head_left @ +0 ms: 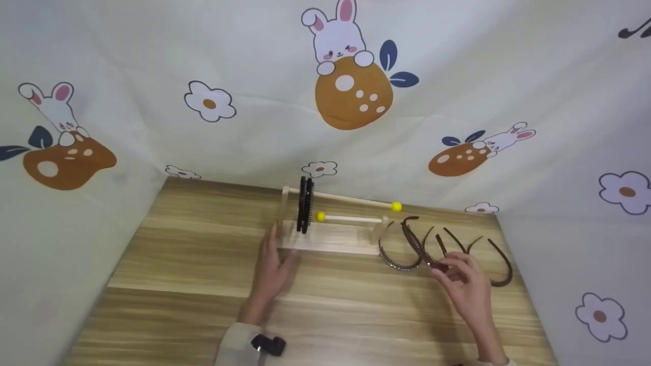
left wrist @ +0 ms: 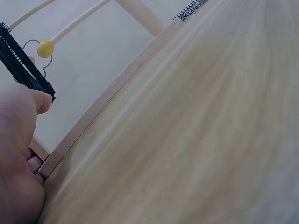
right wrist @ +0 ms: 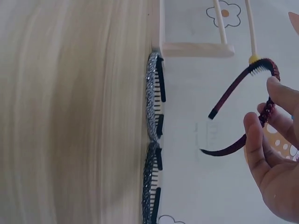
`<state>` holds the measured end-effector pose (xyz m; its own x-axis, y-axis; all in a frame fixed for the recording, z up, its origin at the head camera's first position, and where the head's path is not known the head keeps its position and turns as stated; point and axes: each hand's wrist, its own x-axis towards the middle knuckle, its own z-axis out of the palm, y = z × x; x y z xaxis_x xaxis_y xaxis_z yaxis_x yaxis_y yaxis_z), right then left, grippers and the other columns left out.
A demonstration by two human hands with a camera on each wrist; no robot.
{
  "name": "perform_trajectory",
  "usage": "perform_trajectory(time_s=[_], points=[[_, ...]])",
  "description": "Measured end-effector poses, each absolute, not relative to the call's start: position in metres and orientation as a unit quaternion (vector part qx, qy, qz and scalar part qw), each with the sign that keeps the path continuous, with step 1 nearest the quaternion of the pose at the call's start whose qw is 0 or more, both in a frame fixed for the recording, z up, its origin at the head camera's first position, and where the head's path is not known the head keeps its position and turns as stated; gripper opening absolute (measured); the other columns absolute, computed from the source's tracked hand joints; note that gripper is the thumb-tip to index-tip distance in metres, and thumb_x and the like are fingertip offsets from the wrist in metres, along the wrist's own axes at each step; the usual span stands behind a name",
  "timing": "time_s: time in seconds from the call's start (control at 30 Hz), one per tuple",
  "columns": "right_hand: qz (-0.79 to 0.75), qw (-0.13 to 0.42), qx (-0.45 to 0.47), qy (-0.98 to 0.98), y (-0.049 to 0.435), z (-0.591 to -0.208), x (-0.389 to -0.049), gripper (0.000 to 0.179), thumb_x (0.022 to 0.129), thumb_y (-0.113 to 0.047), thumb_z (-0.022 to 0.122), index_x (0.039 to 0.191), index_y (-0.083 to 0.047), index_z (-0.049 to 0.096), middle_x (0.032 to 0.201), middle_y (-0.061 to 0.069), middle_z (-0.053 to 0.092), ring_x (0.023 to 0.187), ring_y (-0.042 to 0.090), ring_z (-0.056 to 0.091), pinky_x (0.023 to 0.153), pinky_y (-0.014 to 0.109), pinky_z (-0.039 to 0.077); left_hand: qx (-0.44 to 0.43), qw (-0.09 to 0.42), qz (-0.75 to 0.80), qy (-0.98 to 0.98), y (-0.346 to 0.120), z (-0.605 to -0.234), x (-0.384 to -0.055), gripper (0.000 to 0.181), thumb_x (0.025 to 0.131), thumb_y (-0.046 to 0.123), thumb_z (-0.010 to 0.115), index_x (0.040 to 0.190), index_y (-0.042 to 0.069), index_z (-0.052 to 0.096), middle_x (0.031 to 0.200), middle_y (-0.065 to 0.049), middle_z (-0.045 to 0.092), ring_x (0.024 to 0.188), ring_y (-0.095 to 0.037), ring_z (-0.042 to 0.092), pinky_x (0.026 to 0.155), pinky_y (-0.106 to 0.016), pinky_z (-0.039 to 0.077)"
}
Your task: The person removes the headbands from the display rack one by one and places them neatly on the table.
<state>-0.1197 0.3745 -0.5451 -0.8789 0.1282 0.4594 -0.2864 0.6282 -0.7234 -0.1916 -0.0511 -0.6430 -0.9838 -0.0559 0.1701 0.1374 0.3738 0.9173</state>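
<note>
A pale wooden rack (head_left: 330, 239) stands on the table, with two dowels tipped by yellow balls. Black toothed headbands (head_left: 305, 206) hang together near its left post. My left hand (head_left: 269, 269) holds the rack's left end; in the left wrist view, its fingers curl at the base's corner and the thumb (left wrist: 43, 101) lies near the headbands' lower end. My right hand (head_left: 468, 290) pinches a dark red braided headband (right wrist: 229, 91) between thumb and fingers, raised above the table with both tips free. A sparkly silver headband (head_left: 399, 265) lies beside the rack's right end.
Further dark headbands (head_left: 503, 279) lie at the right, partly behind my right hand; in the right wrist view, a dark glittery headband (right wrist: 149, 186) follows the silver one. A printed cloth (head_left: 254, 137) encloses the wood-grain table (head_left: 203, 264) at the back and sides.
</note>
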Motion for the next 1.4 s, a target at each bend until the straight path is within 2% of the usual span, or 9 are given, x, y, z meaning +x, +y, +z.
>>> perform_trajectory(time_s=[0.2, 0.43, 0.57, 0.7, 0.8, 1.03, 1.17, 1.3, 1.4], points=[[0.402, 0.228, 0.073, -0.884, 0.383, -0.549, -0.111, 0.032, 0.076, 0.010, 0.096, 0.103, -0.004, 0.085, 0.139, 0.021, 0.068, 0.079, 0.002, 0.069, 0.073, 0.010, 0.058, -0.026, 0.091, -0.559, -0.824, -0.050, -0.642, -0.192, 0.088, 0.109, 0.030, 0.072, 0.177, 0.010, 0.021, 0.181, -0.024, 0.021, 0.161, -0.052, 0.032, 0.127, -0.078, 0.027], [0.396, 0.243, 0.127, -0.876, 0.386, -0.558, -0.103, 0.042, 0.064, 0.015, 0.099, 0.100, -0.003, 0.087, 0.152, 0.005, 0.063, 0.079, 0.009, 0.075, 0.075, 0.012, 0.061, -0.032, 0.096, -0.554, -0.826, -0.050, -0.643, -0.192, 0.087, 0.110, 0.031, 0.072, 0.177, 0.009, 0.020, 0.181, -0.025, 0.021, 0.161, -0.052, 0.031, 0.126, -0.079, 0.028], [0.401, 0.241, 0.147, -0.871, 0.386, -0.563, -0.098, 0.044, 0.061, 0.014, 0.100, 0.098, -0.005, 0.087, 0.155, 0.021, 0.061, 0.078, 0.009, 0.076, 0.092, 0.010, 0.059, -0.034, 0.097, -0.555, -0.826, -0.050, -0.643, -0.192, 0.088, 0.109, 0.031, 0.072, 0.177, 0.009, 0.020, 0.181, -0.025, 0.021, 0.161, -0.053, 0.031, 0.125, -0.080, 0.030], [0.413, 0.222, 0.144, -0.871, 0.385, -0.567, -0.092, 0.045, 0.059, 0.017, 0.098, 0.097, -0.005, 0.087, 0.155, 0.033, 0.057, 0.077, 0.008, 0.076, 0.095, 0.010, 0.057, -0.033, 0.096, -0.554, -0.826, -0.050, -0.644, -0.191, 0.089, 0.109, 0.033, 0.073, 0.177, 0.010, 0.021, 0.181, -0.025, 0.021, 0.161, -0.053, 0.031, 0.123, -0.081, 0.030], [0.428, 0.198, 0.137, -0.871, 0.386, -0.571, -0.087, 0.046, 0.059, 0.019, 0.097, 0.096, -0.008, 0.087, 0.158, 0.031, 0.055, 0.076, 0.010, 0.076, 0.077, 0.014, 0.062, -0.032, 0.094, -0.556, -0.825, -0.050, -0.642, -0.191, 0.089, 0.109, 0.032, 0.073, 0.177, 0.010, 0.020, 0.181, -0.024, 0.021, 0.161, -0.052, 0.031, 0.124, -0.081, 0.030], [0.445, 0.158, 0.146, -0.869, 0.389, -0.585, -0.082, 0.045, 0.058, 0.019, 0.098, 0.091, -0.009, 0.085, 0.156, -0.009, 0.060, 0.069, 0.016, 0.074, 0.063, 0.021, 0.062, -0.036, 0.094, -0.555, -0.825, -0.050, -0.642, -0.192, 0.089, 0.108, 0.025, 0.073, 0.177, 0.010, 0.018, 0.182, -0.024, 0.020, 0.161, -0.052, 0.031, 0.125, -0.080, 0.029], [0.436, 0.130, 0.159, -0.876, 0.390, -0.587, -0.080, 0.044, 0.058, 0.015, 0.099, 0.089, -0.012, 0.083, 0.147, 0.006, 0.068, 0.071, 0.015, 0.073, 0.064, 0.022, 0.063, -0.030, 0.090, -0.554, -0.827, -0.051, -0.642, -0.191, 0.088, 0.109, 0.027, 0.072, 0.177, 0.011, 0.019, 0.182, -0.024, 0.020, 0.161, -0.052, 0.032, 0.124, -0.081, 0.030], [0.430, 0.080, 0.143, -0.888, 0.389, -0.585, -0.075, 0.041, 0.061, 0.007, 0.102, 0.088, -0.018, 0.083, 0.149, 0.030, 0.059, 0.077, 0.010, 0.071, 0.067, 0.024, 0.065, -0.032, 0.095, -0.555, -0.826, -0.051, -0.643, -0.192, 0.089, 0.109, 0.027, 0.073, 0.177, 0.009, 0.020, 0.181, -0.025, 0.021, 0.159, -0.052, 0.035, 0.123, -0.080, 0.033], [0.420, 0.047, 0.132, -0.897, 0.389, -0.585, -0.072, 0.038, 0.063, -0.002, 0.104, 0.087, -0.021, 0.082, 0.153, 0.028, 0.056, 0.085, 0.007, 0.069, 0.074, 0.023, 0.064, -0.034, 0.100, -0.556, -0.825, -0.051, -0.643, -0.192, 0.089, 0.108, 0.026, 0.074, 0.177, 0.009, 0.020, 0.181, -0.025, 0.022, 0.158, -0.052, 0.036, 0.123, -0.079, 0.034]])
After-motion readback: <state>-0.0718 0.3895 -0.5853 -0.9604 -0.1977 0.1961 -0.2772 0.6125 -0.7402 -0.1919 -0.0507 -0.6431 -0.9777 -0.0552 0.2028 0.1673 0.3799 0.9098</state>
